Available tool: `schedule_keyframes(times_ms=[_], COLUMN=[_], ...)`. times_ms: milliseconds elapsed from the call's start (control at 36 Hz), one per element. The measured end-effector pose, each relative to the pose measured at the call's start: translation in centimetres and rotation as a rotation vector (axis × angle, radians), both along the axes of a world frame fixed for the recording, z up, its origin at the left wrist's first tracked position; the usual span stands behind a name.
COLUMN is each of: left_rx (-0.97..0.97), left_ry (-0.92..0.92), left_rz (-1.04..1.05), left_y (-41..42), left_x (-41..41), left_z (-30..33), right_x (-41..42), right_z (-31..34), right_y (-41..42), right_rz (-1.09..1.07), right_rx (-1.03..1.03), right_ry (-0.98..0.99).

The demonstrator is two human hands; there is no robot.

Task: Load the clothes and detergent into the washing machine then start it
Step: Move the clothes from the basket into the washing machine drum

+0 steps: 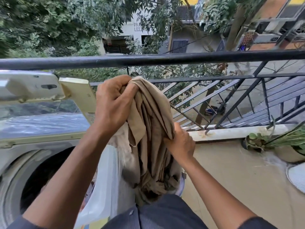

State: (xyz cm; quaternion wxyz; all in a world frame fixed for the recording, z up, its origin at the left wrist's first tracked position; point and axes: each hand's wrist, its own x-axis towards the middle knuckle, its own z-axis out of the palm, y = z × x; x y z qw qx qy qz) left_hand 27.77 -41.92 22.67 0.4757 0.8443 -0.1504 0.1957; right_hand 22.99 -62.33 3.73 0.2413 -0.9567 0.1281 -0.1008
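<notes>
Beige cloth garment [148, 123] is hanging in folds between both hands, its lower end bunching in a bag-like holder below them. Left hand [113, 103] is gripping the top of it in a closed fist; right hand [180, 142], lower and to the right, is pinching a fold. Washing machine [33, 146], drum open, is standing left of the left hand, and a black railing [148, 59] is running beyond both.
</notes>
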Motion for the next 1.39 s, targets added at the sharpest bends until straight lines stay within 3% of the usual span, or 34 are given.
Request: schedule_keyframes(times_ms=[167, 250, 333, 556, 694, 861, 1083, 1194, 1278, 1389], left_rx=[-0.226, -0.235, -0.197, -0.188, -0.137, -0.001, 0.034, -0.132, -0.267, -0.462], left_ry=[-0.038, -0.005, 0.030, 0.167, 0.328, 0.404, 0.449, 0.318, 0.202, 0.080], left_rz=[0.053, 0.063, 0.099, 0.162, 0.068, 0.028, -0.087, -0.079, -0.023, 0.008], left_y=[0.7, 1.0, 1.1, 0.5, 1.0, 0.7, 0.8, 0.9, 1.1, 1.1], left_x=[0.7, 0.9, 0.9, 1.0, 0.7, -0.9, -1.2, -0.5, 0.2, 0.9], left_z=[1.4, 1.3, 0.6, -2.5, -5.1, -5.8, -5.2, -4.9, -3.5, -0.9], right_x=[-2.7, -3.0, -2.1, 0.4, 1.1, 1.0, 0.5, 1.4, 2.6, 3.5], right_z=[-6.5, -7.2, -6.2, 2.6, 7.4, 14.1, 18.2, 18.5, 17.1, 13.2], right_y=[-1.4, -2.3, -3.4, -3.0, -2.0, -0.6, -0.5, -1.3, -2.5, -4.0], right_rz=[-0.138, -0.135, -0.139, -0.079, 0.021, 0.265, 0.418, 0.448, 0.371, 0.179], right_rx=[0.074, 0.114, 0.162, 0.377, 0.546, 0.927, 1.141, 0.960, 0.554, -0.054], right_ry=[0.323, 0.452, 0.462, 0.238, 0.035, -0.130, -0.340, -0.350, -0.243, 0.126])
